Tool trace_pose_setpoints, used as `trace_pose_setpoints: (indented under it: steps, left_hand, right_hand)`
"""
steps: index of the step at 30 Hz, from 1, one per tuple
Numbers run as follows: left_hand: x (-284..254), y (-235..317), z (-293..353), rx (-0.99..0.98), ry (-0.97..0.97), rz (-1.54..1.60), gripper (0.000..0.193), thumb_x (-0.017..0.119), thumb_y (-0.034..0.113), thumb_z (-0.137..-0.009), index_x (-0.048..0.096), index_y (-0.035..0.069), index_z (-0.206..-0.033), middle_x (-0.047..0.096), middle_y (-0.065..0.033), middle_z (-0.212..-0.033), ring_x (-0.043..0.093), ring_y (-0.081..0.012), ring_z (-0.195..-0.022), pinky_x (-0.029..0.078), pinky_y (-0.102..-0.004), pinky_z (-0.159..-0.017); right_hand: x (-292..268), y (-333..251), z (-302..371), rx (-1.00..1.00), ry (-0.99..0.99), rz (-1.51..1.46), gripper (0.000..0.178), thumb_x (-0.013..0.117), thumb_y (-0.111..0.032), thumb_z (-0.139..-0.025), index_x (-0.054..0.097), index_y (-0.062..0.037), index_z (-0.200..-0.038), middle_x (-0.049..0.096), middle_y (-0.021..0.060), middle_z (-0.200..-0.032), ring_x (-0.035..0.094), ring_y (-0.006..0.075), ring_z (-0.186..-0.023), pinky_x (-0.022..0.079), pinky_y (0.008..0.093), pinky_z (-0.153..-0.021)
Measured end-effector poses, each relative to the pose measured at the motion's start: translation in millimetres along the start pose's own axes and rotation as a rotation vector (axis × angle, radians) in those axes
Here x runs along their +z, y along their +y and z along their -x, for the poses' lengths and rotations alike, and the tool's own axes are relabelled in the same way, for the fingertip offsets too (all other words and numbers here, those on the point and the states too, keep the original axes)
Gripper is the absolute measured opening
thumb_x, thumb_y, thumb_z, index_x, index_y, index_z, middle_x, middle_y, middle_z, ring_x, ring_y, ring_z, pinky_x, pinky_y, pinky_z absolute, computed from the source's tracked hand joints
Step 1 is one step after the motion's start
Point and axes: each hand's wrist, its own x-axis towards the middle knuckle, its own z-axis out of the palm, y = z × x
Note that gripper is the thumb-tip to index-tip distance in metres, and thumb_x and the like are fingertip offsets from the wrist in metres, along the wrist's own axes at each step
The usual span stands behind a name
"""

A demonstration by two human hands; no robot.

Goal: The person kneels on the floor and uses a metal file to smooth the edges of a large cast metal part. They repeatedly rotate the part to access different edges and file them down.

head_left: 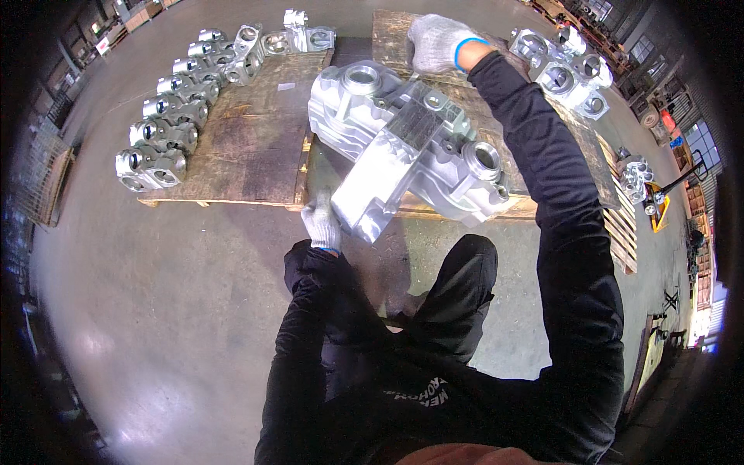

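Note:
A large silver metal casting [399, 151] with round bored openings and ribbed sides is tilted in front of me, above the gap and the near edge of the right pallet. My left hand [322, 221], in a white knit glove, grips its near left corner, with the fingertips partly hidden. At the far side of the casting, my right hand [442, 44] is closed at the upper edge, gloved the same way with a blue cuff. What its fingers wrap round is mostly out of sight behind the hand.
A row of similar smaller castings [167, 136] lines the left edge of a wooden pallet [248, 147]. More castings [562, 74] stand on the right pallet [391, 35]. Farther right are another casting [635, 178] and a yellow pallet jack [659, 208].

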Motion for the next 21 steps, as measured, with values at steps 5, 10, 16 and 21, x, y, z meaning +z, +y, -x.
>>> trace_pose_setpoints:
  steps: [5,10,16,21]
  left_hand:
    - [-0.1,0.5,0.4,-0.05,0.032,0.019,0.037,0.073,0.029,-0.093,0.058,0.005,-0.069,0.059,-0.0016,-0.065,0.051,-0.0127,-0.052,0.037,-0.0328,-0.047]
    - [3.8,-1.2,-0.5,0.006,0.047,0.085,0.042,0.076,0.036,-0.094,0.062,0.006,-0.069,0.057,0.0003,-0.059,0.048,-0.0112,-0.046,0.033,-0.0317,-0.043]
    - [2.6,-1.8,0.0,-0.036,0.043,0.036,0.042,0.072,0.036,-0.095,0.061,0.006,-0.067,0.056,0.0008,-0.058,0.047,-0.011,-0.046,0.032,-0.0309,-0.043]
    - [3.7,-0.7,-0.2,0.002,0.012,0.057,0.038,0.071,0.031,-0.096,0.063,0.005,-0.069,0.056,0.0023,-0.061,0.047,-0.0098,-0.052,0.034,-0.0302,-0.049]
  right_hand:
    - [1.5,-1.6,-2.9,-0.002,-0.142,-0.072,0.043,0.078,-0.029,-0.07,0.08,-0.0051,-0.106,0.075,0.0229,-0.113,0.073,0.0396,-0.105,0.06,0.0491,-0.085]
    - [-6.2,0.2,9.8,-0.041,-0.019,0.108,0.027,0.069,-0.019,-0.07,0.081,-0.0065,-0.09,0.074,0.0238,-0.093,0.073,0.0412,-0.087,0.058,0.0497,-0.078]
    - [-6.8,0.4,27.3,0.11,-0.069,-0.057,0.035,0.068,-0.029,-0.074,0.081,-0.0066,-0.098,0.075,0.023,-0.104,0.073,0.0408,-0.099,0.06,0.0485,-0.087]
    - [-7.7,-9.3,51.6,0.241,0.036,-0.019,0.036,0.063,-0.03,-0.076,0.08,-0.005,-0.095,0.074,0.0255,-0.098,0.073,0.0415,-0.096,0.059,0.0491,-0.087]
